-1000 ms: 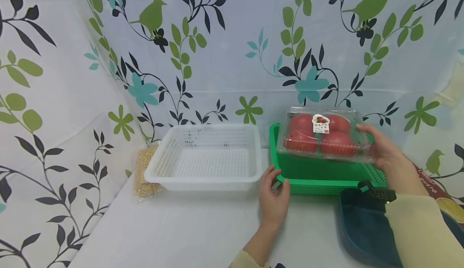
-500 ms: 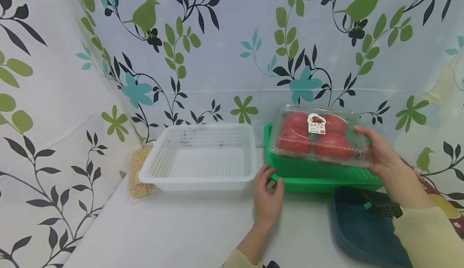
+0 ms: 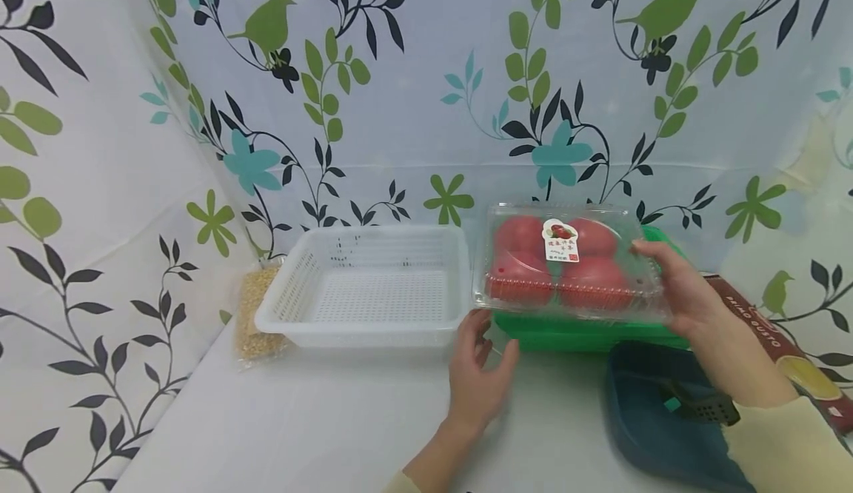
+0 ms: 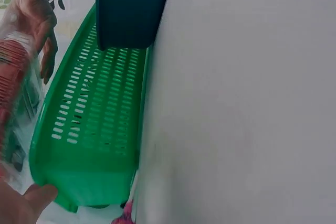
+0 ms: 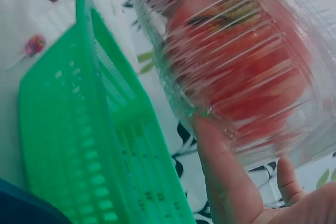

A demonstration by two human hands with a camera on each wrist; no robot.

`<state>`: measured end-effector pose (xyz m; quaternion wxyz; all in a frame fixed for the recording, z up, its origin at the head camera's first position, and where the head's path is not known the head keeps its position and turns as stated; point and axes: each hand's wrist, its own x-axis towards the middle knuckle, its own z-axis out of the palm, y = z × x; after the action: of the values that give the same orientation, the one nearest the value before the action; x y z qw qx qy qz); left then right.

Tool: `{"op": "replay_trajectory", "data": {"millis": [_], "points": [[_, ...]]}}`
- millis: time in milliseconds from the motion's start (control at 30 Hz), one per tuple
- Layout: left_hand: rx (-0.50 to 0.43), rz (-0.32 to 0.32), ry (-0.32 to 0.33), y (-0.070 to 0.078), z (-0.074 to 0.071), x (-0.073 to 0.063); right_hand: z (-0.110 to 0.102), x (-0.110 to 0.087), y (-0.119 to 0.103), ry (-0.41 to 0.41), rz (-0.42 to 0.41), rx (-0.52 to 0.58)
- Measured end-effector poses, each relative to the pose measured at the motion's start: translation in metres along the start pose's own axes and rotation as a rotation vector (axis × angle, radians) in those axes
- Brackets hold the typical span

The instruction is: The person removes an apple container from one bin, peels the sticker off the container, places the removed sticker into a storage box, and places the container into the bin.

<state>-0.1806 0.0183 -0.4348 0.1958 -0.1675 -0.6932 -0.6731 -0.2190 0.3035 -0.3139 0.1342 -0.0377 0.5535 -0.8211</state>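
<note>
A clear plastic box of red tomatoes (image 3: pixel 560 260), with a white label on its lid, is in my right hand (image 3: pixel 693 300). That hand grips it by its right end, tilted above the green basket (image 3: pixel 586 336). In the right wrist view my thumb lies along the box (image 5: pixel 236 72). My left hand (image 3: pixel 476 382) is at the basket's front left corner, fingers spread and loosely bent, under the box's left edge. The left wrist view has its thumb (image 4: pixel 41 199) by the basket's corner; whether it touches is unclear. The box hides most of the basket's inside in the head view.
A white perforated basket (image 3: pixel 383 286) stands to the left, beside a bag of yellow grains (image 3: pixel 256 315). At the front right sits a dark blue bin (image 3: pixel 656 434), and behind my right forearm lies a dark red package (image 3: pixel 766 330). A lollipop (image 4: pixel 124 213) lies by the green basket.
My right hand has brought the tomato box leftward and slightly lower, over the green basket's left end. My left hand's fingers have come off the basket's rim and spread.
</note>
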Motion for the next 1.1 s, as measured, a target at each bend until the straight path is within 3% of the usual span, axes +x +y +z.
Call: {"op": "replay_trajectory", "data": {"millis": [200, 467, 633, 733, 867, 1100], "points": [[-0.072, -0.057, -0.098, 0.009, -0.038, -0.008, 0.012, -0.003, 0.016, -0.158, 0.048, 0.058], [-0.242, -0.071, -0.173, 0.014, -0.090, -0.008, 0.032, -0.011, 0.028, -0.163, 0.078, 0.034], [-0.240, -0.011, -0.245, 0.014, -0.113, -0.002, 0.038, -0.014, 0.040, -0.205, 0.070, -0.010], [-0.242, 0.000, -0.303, 0.016, -0.125, 0.005, 0.042, -0.016, 0.048, -0.182, 0.062, -0.048], [-0.248, -0.048, -0.392, 0.017, -0.138, 0.013, 0.049, -0.020, 0.059, -0.131, 0.061, -0.110], [-0.282, -0.114, -0.540, 0.012, -0.158, 0.013, 0.060, -0.028, 0.071, -0.107, 0.091, -0.157]]}}
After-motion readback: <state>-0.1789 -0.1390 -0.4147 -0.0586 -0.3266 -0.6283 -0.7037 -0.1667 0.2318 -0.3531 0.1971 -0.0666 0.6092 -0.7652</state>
